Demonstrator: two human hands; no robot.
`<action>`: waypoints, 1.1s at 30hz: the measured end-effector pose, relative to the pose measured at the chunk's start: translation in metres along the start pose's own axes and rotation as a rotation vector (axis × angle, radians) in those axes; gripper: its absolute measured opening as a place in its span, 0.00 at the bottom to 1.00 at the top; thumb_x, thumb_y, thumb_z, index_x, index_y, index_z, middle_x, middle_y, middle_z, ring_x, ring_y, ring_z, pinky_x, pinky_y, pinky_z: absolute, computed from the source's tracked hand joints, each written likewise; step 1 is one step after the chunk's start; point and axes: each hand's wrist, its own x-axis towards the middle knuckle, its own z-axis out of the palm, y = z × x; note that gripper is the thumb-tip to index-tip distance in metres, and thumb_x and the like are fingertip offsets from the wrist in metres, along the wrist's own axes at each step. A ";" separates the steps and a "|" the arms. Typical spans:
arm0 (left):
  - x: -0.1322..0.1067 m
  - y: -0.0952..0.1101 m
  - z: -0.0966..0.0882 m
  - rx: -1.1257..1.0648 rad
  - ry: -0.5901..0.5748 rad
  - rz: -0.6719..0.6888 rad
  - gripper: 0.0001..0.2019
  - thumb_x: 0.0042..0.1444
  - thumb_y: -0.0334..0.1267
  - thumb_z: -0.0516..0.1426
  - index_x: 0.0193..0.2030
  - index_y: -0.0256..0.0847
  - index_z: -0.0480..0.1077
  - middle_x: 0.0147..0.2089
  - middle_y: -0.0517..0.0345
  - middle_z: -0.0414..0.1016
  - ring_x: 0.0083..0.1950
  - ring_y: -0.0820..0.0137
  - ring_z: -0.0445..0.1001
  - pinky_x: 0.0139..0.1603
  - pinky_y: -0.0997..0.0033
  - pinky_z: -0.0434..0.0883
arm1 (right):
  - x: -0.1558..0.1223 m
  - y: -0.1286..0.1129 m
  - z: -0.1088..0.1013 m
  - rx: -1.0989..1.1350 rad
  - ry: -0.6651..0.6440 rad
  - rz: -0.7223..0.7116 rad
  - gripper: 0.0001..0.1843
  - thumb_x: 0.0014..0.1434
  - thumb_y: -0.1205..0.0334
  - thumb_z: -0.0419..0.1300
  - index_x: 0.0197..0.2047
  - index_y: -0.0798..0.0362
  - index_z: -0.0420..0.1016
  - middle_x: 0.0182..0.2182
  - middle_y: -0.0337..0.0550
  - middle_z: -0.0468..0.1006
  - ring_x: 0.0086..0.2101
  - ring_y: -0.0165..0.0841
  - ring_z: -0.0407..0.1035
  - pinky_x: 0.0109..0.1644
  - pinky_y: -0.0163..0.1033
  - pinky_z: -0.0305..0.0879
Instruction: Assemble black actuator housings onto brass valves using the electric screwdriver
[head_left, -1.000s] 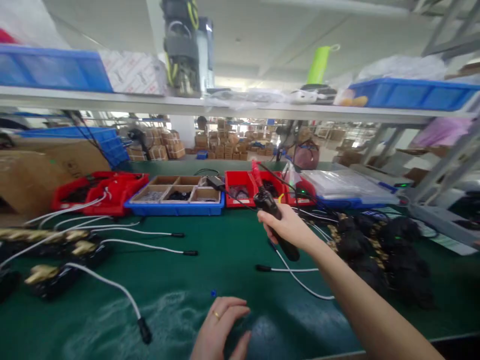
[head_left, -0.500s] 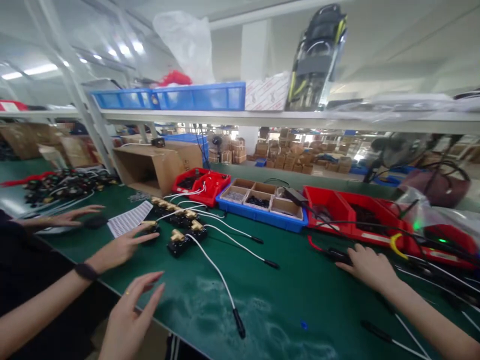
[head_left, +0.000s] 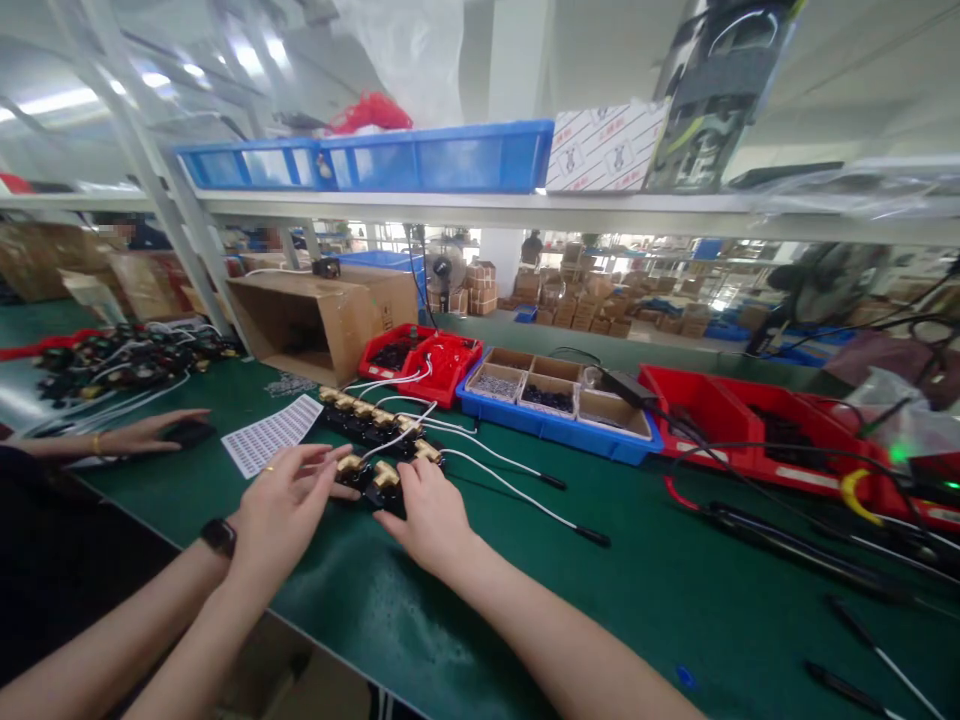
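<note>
My right hand (head_left: 436,515) is closed around the side of a black part with a brass tee fitting (head_left: 386,478); thumb and fingers press on its right end. My left hand (head_left: 281,505), with a ring, reaches in from the left. Its fingers are stretched out and a little apart, close beside another brass-topped black part (head_left: 349,468). A co-worker's arm with a dark watch (head_left: 218,537) passes behind my left hand, which hides most of that person's hand. Several similar parts (head_left: 367,415) with white cables stand in a row just behind.
A label sheet (head_left: 271,435) lies left, near a co-worker's other hand (head_left: 150,437). Behind are a cardboard box (head_left: 315,320), red bins (head_left: 457,375), a blue divided tray (head_left: 555,425) and more red bins (head_left: 697,440). A black tool (head_left: 787,545) lies right.
My right hand has left the black tool at the right and moved left onto the brass-fitted part. My left hand has moved up and forward to the parts. The view has shifted.
</note>
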 end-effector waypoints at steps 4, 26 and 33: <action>-0.003 -0.014 0.002 0.019 -0.016 0.013 0.20 0.57 0.57 0.53 0.44 0.44 0.73 0.46 0.47 0.78 0.50 0.50 0.77 0.56 0.46 0.74 | 0.026 -0.015 0.019 -0.056 0.029 -0.006 0.27 0.58 0.52 0.70 0.53 0.62 0.72 0.49 0.59 0.75 0.52 0.52 0.68 0.53 0.54 0.72; -0.072 -0.002 0.054 -0.223 -0.461 -0.077 0.23 0.48 0.53 0.65 0.49 0.47 0.75 0.49 0.51 0.81 0.47 0.54 0.82 0.44 0.57 0.81 | -0.083 0.091 -0.054 -0.132 -0.101 0.263 0.15 0.58 0.62 0.67 0.48 0.54 0.71 0.48 0.50 0.76 0.50 0.48 0.69 0.51 0.51 0.72; -0.056 0.059 0.139 -0.184 -0.449 0.064 0.20 0.53 0.42 0.62 0.54 0.47 0.74 0.53 0.50 0.76 0.54 0.53 0.77 0.55 0.54 0.76 | -0.103 0.101 -0.060 -0.068 -0.094 0.316 0.14 0.57 0.66 0.67 0.46 0.54 0.71 0.46 0.48 0.75 0.48 0.46 0.72 0.49 0.48 0.71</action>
